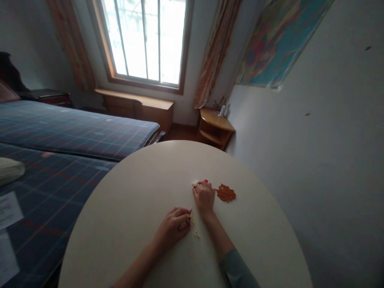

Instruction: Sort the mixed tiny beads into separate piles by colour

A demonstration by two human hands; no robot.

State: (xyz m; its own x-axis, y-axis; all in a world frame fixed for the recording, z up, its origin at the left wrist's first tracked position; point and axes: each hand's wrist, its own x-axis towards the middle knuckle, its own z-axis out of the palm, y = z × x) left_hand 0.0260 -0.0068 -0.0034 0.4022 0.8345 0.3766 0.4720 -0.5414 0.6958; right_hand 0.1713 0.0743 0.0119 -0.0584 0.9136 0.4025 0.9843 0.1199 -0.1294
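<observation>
My left hand [177,221] rests on the round cream table with its fingers curled into a pinch. Something small, pale and pinkish shows at those fingertips, too small to name. Farther forward and to the right, my right hand [205,197] lies palm down with bent fingers close together; whatever is under them is hidden. A tiny red piece [206,181] shows beside its fingertips. Just right of that hand lies a rough, flat orange-brown patch of small material [226,193]. Several pale yellow and pink bits [196,235] are scattered right of my left hand.
The round table [120,208] has its far edge near a wooden corner shelf [217,122]. A bed with a blue plaid mattress [75,124] stands left, with papers [9,210] on it. The white wall [330,180] runs along the right.
</observation>
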